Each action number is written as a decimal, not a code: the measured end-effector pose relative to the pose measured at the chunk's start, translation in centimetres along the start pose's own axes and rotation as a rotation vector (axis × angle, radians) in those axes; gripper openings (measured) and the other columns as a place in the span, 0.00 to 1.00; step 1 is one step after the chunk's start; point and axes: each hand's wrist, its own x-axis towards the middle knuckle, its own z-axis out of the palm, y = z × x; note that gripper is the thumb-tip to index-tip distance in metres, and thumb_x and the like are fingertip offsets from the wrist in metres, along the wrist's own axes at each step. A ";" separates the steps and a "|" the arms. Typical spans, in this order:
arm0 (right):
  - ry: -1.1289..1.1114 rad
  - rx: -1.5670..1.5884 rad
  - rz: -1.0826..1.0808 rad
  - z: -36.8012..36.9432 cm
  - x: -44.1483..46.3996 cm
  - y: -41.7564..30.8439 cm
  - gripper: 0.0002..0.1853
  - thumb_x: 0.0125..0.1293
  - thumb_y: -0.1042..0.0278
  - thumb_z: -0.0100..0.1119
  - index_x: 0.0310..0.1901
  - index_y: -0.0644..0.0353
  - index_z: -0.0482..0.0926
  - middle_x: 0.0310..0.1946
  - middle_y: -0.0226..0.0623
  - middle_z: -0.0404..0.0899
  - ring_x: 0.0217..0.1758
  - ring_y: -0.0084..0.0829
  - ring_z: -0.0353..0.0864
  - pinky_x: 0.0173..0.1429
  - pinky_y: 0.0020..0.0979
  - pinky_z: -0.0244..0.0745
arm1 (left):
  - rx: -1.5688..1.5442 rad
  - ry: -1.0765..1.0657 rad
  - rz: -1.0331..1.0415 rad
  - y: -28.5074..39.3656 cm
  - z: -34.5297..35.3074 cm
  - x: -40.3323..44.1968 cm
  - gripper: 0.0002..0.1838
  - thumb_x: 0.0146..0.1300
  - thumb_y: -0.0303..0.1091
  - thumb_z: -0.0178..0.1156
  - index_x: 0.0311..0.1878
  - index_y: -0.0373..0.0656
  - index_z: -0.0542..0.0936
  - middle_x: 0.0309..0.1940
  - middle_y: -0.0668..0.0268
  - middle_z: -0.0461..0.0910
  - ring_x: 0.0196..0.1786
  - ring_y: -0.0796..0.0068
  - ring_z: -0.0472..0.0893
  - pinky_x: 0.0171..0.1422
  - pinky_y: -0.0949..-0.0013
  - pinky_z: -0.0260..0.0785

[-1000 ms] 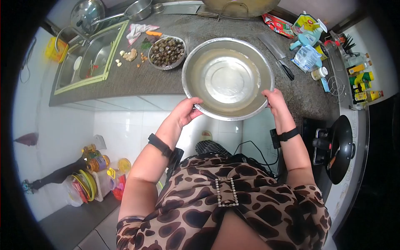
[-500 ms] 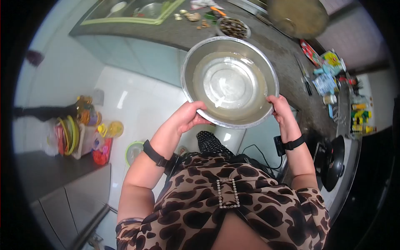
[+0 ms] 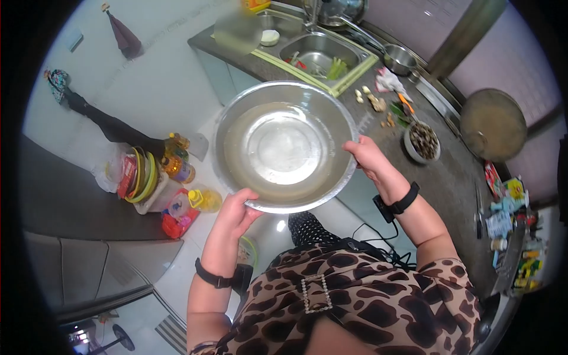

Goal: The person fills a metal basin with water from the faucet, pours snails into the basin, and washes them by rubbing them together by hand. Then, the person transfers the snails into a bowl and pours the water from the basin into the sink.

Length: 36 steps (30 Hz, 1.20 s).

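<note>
A large metal basin (image 3: 228,183) with cloudy water in it is held up in front of my body, above the floor beside the counter. My left hand (image 3: 235,214) grips its rim at the lower left, thumb over the edge. On the right side of the rim, my right hand (image 3: 368,157) is closed in the same way, its thumb inside and the fingers mostly hidden under the rim. A sink (image 3: 319,48) with green stalks in it lies beyond the basin. To the right, a bowl of small dark shellfish (image 3: 423,142) stands on the counter.
Garlic, ginger and a white cloth (image 3: 389,81) lie on the dark counter (image 3: 441,183) near the sink. A knife (image 3: 478,213) and packets are farther right. Oil bottles (image 3: 204,200) and a rack of colored lids (image 3: 145,177) stand at left. A pan (image 3: 494,124) leans at the back.
The view has turned left toward the sink, which shows more fully now. Both hands still hold the basin, which has swung toward the sink side, away from the shellfish bowl.
</note>
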 end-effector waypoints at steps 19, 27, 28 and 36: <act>-0.176 0.056 -0.064 7.0 30.0 -18.0 0.23 0.63 0.58 0.55 0.58 0.57 0.69 0.42 0.26 0.77 0.26 0.16 0.70 0.30 0.20 0.71 | -0.038 0.066 0.246 30.0 0.3 27.9 0.20 0.53 0.23 0.45 0.50 0.21 0.63 0.51 0.44 0.70 0.50 0.49 0.76 0.59 0.55 0.72; 0.132 0.201 0.072 7.1 36.2 -18.6 0.13 0.66 0.63 0.50 0.50 0.54 0.75 0.37 0.22 0.79 0.28 0.14 0.69 0.33 0.19 0.68 | 0.228 0.042 0.084 42.6 -3.8 43.2 0.16 0.55 0.23 0.44 0.46 0.24 0.68 0.41 0.49 0.75 0.42 0.56 0.79 0.47 0.61 0.78; 0.165 0.244 0.105 7.5 36.8 -18.9 0.12 0.67 0.64 0.49 0.49 0.54 0.76 0.37 0.21 0.80 0.28 0.14 0.69 0.34 0.18 0.67 | 0.290 0.044 0.093 43.9 -3.8 44.7 0.16 0.54 0.23 0.46 0.46 0.23 0.68 0.41 0.48 0.75 0.40 0.55 0.80 0.46 0.60 0.78; 0.285 0.408 0.133 10.0 39.6 -20.5 0.11 0.67 0.66 0.49 0.48 0.55 0.76 0.36 0.25 0.80 0.26 0.15 0.69 0.33 0.19 0.67 | 0.572 0.121 0.212 49.6 -1.7 54.2 0.28 0.51 0.21 0.46 0.59 0.37 0.57 0.43 0.52 0.72 0.38 0.60 0.80 0.34 0.62 0.80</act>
